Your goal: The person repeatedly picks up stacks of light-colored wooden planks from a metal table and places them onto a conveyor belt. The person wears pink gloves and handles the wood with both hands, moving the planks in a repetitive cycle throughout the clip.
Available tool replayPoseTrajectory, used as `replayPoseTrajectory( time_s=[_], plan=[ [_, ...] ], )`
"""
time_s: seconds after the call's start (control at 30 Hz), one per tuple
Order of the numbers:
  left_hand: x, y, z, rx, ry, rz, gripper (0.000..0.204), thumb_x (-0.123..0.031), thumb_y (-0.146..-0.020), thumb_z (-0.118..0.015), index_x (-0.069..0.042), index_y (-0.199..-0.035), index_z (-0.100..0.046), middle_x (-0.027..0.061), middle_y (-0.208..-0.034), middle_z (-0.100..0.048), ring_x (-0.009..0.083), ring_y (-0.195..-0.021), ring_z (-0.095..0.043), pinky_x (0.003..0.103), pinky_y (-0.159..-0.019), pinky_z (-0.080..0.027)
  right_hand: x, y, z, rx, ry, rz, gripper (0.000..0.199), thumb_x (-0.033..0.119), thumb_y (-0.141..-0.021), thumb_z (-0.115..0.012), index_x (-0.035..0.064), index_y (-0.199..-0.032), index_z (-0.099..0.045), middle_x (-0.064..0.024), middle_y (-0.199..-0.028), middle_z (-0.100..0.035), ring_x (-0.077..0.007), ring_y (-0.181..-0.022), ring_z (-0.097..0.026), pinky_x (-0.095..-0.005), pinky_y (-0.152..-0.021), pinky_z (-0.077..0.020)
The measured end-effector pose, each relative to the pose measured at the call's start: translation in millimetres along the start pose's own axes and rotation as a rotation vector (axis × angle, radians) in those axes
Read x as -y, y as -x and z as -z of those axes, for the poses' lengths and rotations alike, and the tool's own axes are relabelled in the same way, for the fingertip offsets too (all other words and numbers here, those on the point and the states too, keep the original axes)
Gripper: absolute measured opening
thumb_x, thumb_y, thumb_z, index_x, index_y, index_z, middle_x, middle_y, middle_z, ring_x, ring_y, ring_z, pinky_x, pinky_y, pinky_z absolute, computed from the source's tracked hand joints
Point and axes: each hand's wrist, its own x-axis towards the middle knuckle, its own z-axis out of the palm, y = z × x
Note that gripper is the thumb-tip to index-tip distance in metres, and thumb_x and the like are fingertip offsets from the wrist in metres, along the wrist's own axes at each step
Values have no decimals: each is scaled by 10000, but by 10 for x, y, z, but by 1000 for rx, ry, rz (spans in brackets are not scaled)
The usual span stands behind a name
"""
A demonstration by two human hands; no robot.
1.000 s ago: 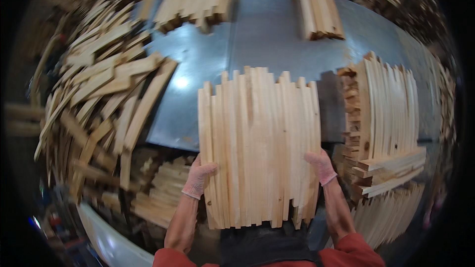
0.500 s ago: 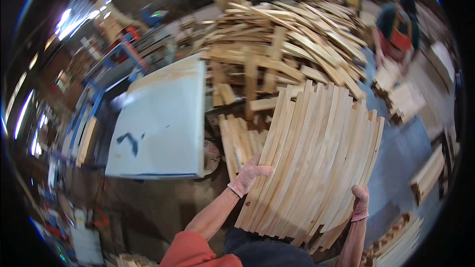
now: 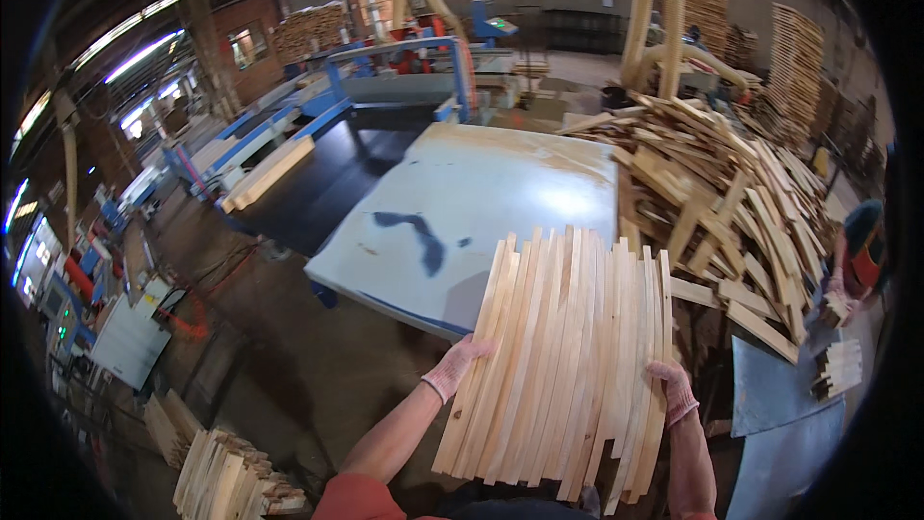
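Between my two gloved hands is a wide bundle of wooden strips (image 3: 558, 356), laid side by side with uneven ends. My left hand (image 3: 464, 362) grips its left edge, and my right hand (image 3: 672, 387) clasps the right edge. Both hands wear pale pinkish knit gloves, and their undersides are hidden by the wood. The bundle's far end overlaps the near right part of a pale blue-white table (image 3: 520, 183) with dark worn patches. Whether the wood touches that table I cannot tell.
A heap of loose wooden boards (image 3: 712, 183) lies at the right. Beyond the table stands a blue-framed machine (image 3: 395, 63) with a dark bed (image 3: 337, 169). More strips (image 3: 231, 477) are stacked at lower left. A co-worker (image 3: 863, 246) handles wood at the far right by metal sheets (image 3: 784, 390).
My view has turned to the left, and the bundle in my hands has swung with it toward the pale table. The board heap and co-worker now sit farther right.
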Motion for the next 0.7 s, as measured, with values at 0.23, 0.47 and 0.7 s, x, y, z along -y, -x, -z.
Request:
replayPoseTrajectory(
  time_s=[0.23,0.47,0.7],
  plan=[
    [-719,-247,1545,-57,-248,-130,936,-420,-936,-804,-3,-1642,-352,190,-1484,-585,255,-1303,-625,407,-1095,-517,-431,-801,-1648,-152,69,-63,116,128,-845,-747,19,-829,-710,-41,-772,-669,-185,-678,-620,-339,-654,-504],
    [-1928,-802,1841,-300,-1219,60,1156,-754,-830,-760,-18,-1636,-377,262,-1580,-514,396,-1461,-506,476,-1212,-426,-844,-1880,-1943,-191,-4,92,119,112,-848,-735,54,-777,-661,-23,-812,-634,-169,-718,-571,-303,-776,-477],
    [-2545,-1824,2481,-312,-1327,-66,1246,-812,-771,-781,-62,-1663,-340,219,-1615,-490,377,-1492,-481,478,-1196,-441,-902,-2886,-2134,-15,-28,114,95,115,-859,-745,46,-912,-706,-24,-922,-691,-197,-895,-663,-347,-939,-545]
  ],
)
